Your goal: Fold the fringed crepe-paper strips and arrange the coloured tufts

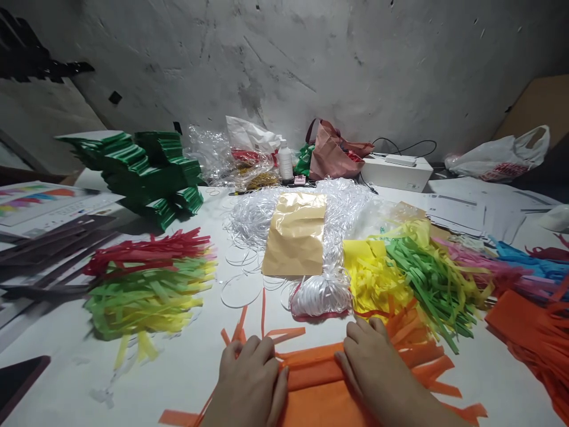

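Note:
Orange fringed tissue paper lies at the table's front edge, with a folded band across its uncut middle and cut strips spread out on both sides. My left hand has its fingers curled over the left end of the folded band. At the right end of the band, my right hand grips with thumb and bent fingers, the fingertips partly hidden. Just beyond the hands sits a bundle of white string. Yellow fringed paper and green fringed paper lie past my right hand.
A layered red, green and yellow fringe stack is on the left, before green folded paper shapes. A tan sheet rests on tangled white string. More orange fringe lies right. A bottle and white box stand behind.

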`<state>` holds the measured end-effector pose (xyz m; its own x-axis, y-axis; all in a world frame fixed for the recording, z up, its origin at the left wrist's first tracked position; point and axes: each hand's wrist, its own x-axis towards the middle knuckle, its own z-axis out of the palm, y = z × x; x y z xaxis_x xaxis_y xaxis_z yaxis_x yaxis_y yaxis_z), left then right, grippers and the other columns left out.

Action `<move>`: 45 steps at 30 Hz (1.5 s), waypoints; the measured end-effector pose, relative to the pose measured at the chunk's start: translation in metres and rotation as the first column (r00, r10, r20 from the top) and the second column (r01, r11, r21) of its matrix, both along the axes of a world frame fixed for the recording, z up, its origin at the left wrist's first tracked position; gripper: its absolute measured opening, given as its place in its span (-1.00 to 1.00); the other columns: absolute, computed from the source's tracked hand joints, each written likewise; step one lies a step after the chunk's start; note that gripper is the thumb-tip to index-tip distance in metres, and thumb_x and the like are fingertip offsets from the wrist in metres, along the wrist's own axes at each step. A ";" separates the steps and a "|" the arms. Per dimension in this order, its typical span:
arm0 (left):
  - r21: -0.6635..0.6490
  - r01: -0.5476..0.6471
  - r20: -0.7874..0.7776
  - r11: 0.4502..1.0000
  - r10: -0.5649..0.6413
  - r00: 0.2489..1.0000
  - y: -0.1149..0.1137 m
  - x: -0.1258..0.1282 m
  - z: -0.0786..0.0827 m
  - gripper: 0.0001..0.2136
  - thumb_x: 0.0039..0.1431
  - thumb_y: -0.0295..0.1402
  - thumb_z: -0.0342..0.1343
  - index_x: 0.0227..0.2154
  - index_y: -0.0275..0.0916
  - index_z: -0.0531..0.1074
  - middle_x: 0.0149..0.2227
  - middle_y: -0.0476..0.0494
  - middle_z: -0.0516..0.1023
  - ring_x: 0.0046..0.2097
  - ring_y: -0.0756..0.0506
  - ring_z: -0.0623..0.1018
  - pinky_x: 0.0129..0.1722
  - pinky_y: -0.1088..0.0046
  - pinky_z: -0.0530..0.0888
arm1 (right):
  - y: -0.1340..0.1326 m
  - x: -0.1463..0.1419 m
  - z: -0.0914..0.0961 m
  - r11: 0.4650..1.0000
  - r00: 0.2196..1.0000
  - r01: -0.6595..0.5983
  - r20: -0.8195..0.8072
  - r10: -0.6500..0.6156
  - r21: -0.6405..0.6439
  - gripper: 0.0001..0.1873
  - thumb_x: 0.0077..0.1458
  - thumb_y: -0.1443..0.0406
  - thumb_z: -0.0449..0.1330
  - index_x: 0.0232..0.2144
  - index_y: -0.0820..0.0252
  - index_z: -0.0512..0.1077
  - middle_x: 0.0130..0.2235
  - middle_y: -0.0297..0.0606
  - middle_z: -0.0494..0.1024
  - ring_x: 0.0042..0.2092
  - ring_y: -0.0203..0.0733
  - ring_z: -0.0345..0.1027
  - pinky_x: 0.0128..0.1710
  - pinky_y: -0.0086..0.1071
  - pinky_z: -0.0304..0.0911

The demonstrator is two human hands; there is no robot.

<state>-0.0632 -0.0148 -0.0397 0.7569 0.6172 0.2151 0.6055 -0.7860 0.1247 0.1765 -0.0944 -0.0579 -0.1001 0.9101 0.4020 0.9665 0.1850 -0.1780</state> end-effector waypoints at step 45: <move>0.005 0.092 -0.040 0.996 -0.092 0.995 -0.007 0.011 0.004 -0.83 0.31 -0.48 0.00 -0.40 -0.17 0.39 -0.34 -0.06 0.49 -0.30 -0.19 0.49 -0.20 0.14 0.32 | -0.014 -0.007 -0.002 0.995 1.000 0.011 0.017 -0.013 0.096 -0.82 0.10 0.47 0.22 -0.40 0.10 0.33 -0.33 -0.35 0.44 -0.25 -0.08 0.28 0.08 -0.10 -0.09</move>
<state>-0.0526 -0.0218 -0.0353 0.8185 0.5430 0.1879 0.5347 -0.8395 0.0969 0.1700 -0.1080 -0.0595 -0.0968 0.8685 0.4861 0.9715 0.1886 -0.1434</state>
